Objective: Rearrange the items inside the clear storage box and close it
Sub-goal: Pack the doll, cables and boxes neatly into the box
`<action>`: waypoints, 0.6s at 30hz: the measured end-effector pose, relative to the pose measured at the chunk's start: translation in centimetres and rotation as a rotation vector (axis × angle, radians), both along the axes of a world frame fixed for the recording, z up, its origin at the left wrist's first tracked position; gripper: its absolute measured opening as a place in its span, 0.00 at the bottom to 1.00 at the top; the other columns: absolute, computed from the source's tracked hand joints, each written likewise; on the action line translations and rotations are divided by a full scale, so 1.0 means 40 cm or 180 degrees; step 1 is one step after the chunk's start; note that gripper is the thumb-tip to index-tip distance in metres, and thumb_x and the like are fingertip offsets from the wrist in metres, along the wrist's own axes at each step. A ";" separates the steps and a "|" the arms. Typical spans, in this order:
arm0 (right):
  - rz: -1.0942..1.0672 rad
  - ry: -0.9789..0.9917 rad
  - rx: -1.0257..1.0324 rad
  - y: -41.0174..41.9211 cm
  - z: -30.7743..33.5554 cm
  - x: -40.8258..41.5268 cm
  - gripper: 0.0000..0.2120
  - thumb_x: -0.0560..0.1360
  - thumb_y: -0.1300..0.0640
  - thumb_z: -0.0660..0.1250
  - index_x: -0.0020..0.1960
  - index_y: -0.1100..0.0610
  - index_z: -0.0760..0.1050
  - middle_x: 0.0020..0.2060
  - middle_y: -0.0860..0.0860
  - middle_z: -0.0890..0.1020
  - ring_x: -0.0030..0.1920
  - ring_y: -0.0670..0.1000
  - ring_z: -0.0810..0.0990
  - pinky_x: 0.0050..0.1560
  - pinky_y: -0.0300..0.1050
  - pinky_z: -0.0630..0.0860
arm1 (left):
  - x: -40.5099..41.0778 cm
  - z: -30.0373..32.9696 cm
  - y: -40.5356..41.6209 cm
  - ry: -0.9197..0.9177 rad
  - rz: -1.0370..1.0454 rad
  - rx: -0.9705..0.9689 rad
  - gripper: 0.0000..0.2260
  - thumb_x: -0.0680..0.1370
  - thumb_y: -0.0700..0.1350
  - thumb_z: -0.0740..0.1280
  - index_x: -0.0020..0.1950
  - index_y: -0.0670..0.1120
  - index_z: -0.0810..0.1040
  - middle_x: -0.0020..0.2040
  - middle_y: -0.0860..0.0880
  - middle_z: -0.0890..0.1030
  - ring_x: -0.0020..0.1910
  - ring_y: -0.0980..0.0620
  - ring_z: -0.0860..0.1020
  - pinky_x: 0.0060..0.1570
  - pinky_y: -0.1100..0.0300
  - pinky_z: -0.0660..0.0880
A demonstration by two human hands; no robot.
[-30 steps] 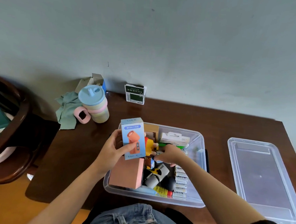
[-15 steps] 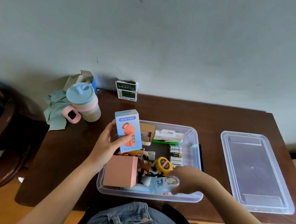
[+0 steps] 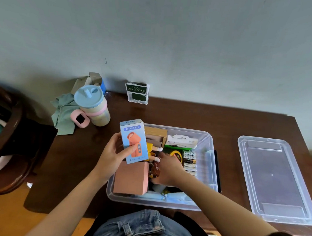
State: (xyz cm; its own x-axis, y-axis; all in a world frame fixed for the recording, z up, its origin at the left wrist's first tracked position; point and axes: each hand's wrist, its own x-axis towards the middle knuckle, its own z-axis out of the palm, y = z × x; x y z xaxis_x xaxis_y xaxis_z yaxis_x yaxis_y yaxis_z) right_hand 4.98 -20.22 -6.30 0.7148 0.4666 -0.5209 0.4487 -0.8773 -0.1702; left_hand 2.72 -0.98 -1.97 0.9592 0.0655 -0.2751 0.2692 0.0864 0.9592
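The clear storage box (image 3: 209,158) stands open on the dark wooden table, full of small items. My left hand (image 3: 111,156) holds a blue "MINI FAN" carton (image 3: 134,141) upright over the box's left edge. Below it a pink box (image 3: 131,178) stands inside. My right hand (image 3: 169,170) reaches into the middle of the box, fingers and thumb around a small brown item (image 3: 154,171). A yellow tape measure (image 3: 177,155), several batteries (image 3: 190,162) and a white carton (image 3: 182,140) lie beyond it. The clear lid (image 3: 275,180) lies flat to the right.
A pastel cup (image 3: 93,105) with a blue lid stands on the table's far left beside a green cloth (image 3: 64,116). A green-and-white carton (image 3: 137,93) leans against the wall. A dark wooden chair (image 3: 4,136) is at the left.
My right hand left the box's near edge, where it had a light blue pack, and moved to the middle of the box. The left hand keeps holding the fan carton.
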 end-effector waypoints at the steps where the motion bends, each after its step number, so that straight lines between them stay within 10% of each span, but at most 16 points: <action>1: -0.0009 -0.0147 0.0048 0.007 -0.010 -0.002 0.28 0.67 0.41 0.69 0.61 0.56 0.73 0.55 0.54 0.75 0.53 0.55 0.75 0.48 0.46 0.71 | -0.001 0.000 0.000 -0.0004 -0.0005 0.0002 0.15 0.73 0.38 0.70 0.56 0.52 0.74 0.52 0.52 0.81 0.51 0.59 0.81 0.40 0.67 0.78; 6: -0.0139 -0.0091 0.0228 -0.046 0.023 0.025 0.17 0.70 0.42 0.67 0.47 0.55 0.72 0.35 0.48 0.74 0.36 0.51 0.74 0.27 0.40 0.62 | -0.001 0.000 0.015 0.0069 0.0109 -0.0193 0.17 0.69 0.44 0.71 0.56 0.53 0.75 0.52 0.52 0.82 0.53 0.54 0.81 0.44 0.63 0.80; 18: -0.0282 0.0131 -0.0131 -0.249 0.175 -0.012 0.23 0.68 0.41 0.69 0.61 0.48 0.76 0.50 0.46 0.82 0.50 0.49 0.78 0.45 0.41 0.74 | 0.008 -0.017 0.028 0.0170 0.0132 -0.0538 0.18 0.68 0.45 0.72 0.57 0.49 0.75 0.54 0.46 0.82 0.54 0.51 0.81 0.45 0.62 0.80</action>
